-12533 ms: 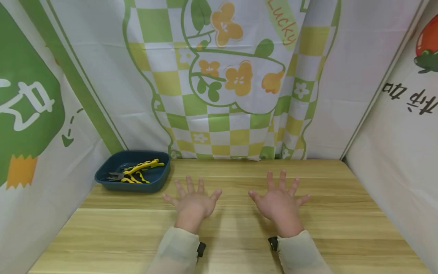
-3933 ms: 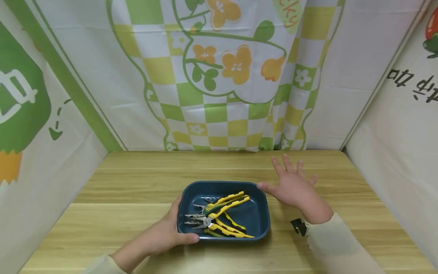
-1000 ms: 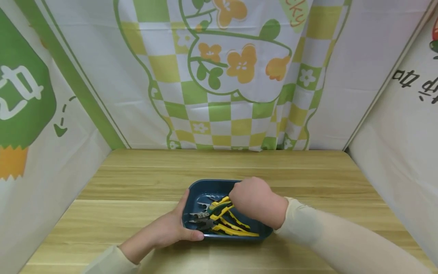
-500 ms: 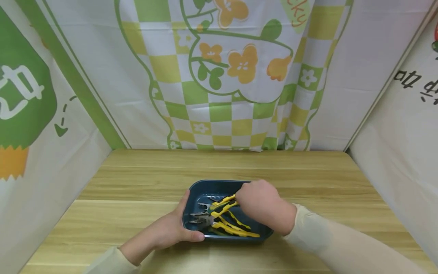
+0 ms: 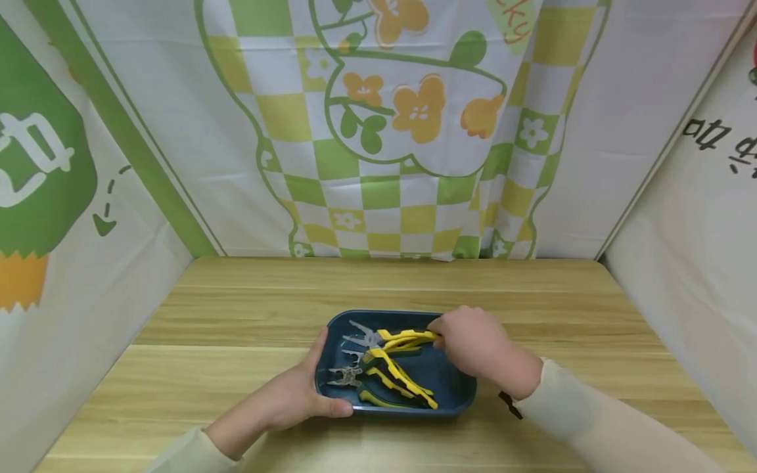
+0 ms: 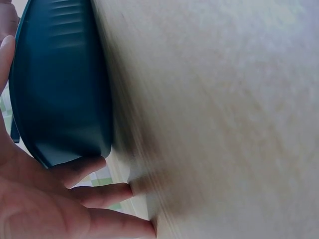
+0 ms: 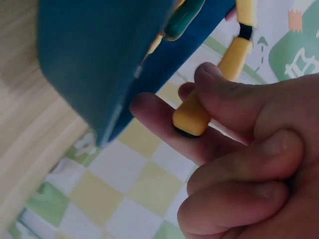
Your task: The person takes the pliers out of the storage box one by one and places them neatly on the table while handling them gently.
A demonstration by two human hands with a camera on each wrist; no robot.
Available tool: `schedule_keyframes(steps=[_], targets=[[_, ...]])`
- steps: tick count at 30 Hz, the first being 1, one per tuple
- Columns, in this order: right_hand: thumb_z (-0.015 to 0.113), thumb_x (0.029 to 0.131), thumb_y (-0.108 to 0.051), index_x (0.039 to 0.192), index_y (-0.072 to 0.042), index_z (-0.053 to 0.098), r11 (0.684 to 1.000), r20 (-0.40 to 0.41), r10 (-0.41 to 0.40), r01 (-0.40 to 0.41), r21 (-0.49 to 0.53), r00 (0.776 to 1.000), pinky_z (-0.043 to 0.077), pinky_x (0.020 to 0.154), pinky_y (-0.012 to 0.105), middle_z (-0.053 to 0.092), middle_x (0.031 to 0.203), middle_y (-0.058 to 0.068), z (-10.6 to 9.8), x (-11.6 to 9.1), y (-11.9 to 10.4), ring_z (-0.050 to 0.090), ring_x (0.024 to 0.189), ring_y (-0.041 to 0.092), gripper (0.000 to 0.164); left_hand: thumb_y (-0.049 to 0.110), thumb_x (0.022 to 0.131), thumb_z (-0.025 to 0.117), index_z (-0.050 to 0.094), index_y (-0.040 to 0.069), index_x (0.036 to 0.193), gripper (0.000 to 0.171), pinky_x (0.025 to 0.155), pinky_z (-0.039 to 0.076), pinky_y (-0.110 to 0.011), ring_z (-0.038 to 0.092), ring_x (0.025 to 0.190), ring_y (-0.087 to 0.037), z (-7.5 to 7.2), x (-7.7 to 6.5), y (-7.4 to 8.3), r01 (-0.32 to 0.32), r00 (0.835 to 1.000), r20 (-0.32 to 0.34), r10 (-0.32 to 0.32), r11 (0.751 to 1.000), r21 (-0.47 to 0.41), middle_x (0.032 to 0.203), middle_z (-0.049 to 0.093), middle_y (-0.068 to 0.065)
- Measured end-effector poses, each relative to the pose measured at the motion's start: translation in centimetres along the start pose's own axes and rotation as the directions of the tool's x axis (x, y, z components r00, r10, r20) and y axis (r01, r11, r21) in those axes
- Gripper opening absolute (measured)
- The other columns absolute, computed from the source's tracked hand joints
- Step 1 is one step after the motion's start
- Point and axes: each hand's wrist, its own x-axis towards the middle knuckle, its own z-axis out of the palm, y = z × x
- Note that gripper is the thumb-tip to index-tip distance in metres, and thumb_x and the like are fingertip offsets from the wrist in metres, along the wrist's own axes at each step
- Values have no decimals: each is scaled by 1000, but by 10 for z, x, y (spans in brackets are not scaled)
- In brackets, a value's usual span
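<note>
A dark blue plastic tray point(image 5: 455, 394) with several pairs of pliers point(image 5: 405, 381) in it sits on the table. My left hand point(image 5: 290, 397) holds its left end, thumb along the near rim. In the left wrist view, the lower fingers point(image 6: 104, 195) reach past the tray's side to the tabletop. My right hand point(image 5: 476, 341) is over the tray's far right corner, pinching a pair of long-nose pliers by the end of a yellow-and-black handle point(image 7: 234, 59) between thumb and fingers. The metal nose of these pliers point(image 5: 365, 336) points left, above the tray's far side.
The wooden table point(image 5: 248, 302) runs back to a green-and-yellow checked curtain point(image 5: 378, 197). White printed panels point(image 5: 698, 263) close in both sides. Pliers with yellow, black and green handles lie overlapped in the tray, noses toward the left.
Since half a second ago, my right hand has moved right with one pair of pliers, which has swung toward the tray's far side. Other pliers shifted. Much earlier, the tray stood at the back left.
</note>
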Motion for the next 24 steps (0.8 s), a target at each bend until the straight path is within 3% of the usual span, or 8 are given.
schedule_keyframes(steps=[3, 10, 14, 19, 24], targets=[[73, 93, -19, 95, -16, 75, 998, -21, 10, -9, 64, 1000, 47, 55, 30, 66, 79, -7, 2, 3, 9, 56, 62, 10, 4, 55, 63, 91, -8, 19, 161, 144, 97, 41, -56, 60, 102, -31, 0, 0, 0, -2, 1000, -5, 2, 1000, 1, 141, 43, -37], [70, 95, -20, 90, -13, 73, 983, -48, 36, -27, 180, 998, 44, 58, 32, 60, 71, -7, 3, 5, 37, 50, 60, 11, 9, 53, 63, 91, -8, 19, 161, 143, 99, 39, -57, 59, 106, -34, 0, -1, 0, -9, 1000, -3, 9, 1000, -18, 143, 41, -37], [69, 96, -20, 82, -14, 68, 967, -48, 73, -59, 249, 996, 41, 56, 32, 57, 67, -6, 1, 3, 51, 48, 58, 14, 15, 54, 64, 90, -10, 19, 160, 143, 95, 43, -56, 62, 97, -29, 0, -1, 0, -9, 1000, 6, 9, 1000, -10, 138, 46, -37], [70, 95, -19, 83, -14, 66, 953, -48, 124, -105, 285, 991, 38, 52, 32, 55, 66, -5, 1, -1, 67, 45, 56, 15, 14, 55, 64, 90, -12, 18, 160, 144, 90, 46, -53, 62, 86, -23, 0, 0, 0, -4, 1000, 11, 4, 1000, 2, 126, 58, -34], [68, 95, -14, 87, -10, 69, 916, -25, 160, -139, 377, 987, 39, 50, 32, 61, 70, -4, 7, -9, 86, 47, 56, 15, 9, 55, 64, 90, -12, 17, 160, 145, 87, 48, -52, 62, 86, -24, 0, 0, 0, 2, 1000, 9, -2, 1000, 11, 127, 56, -35]])
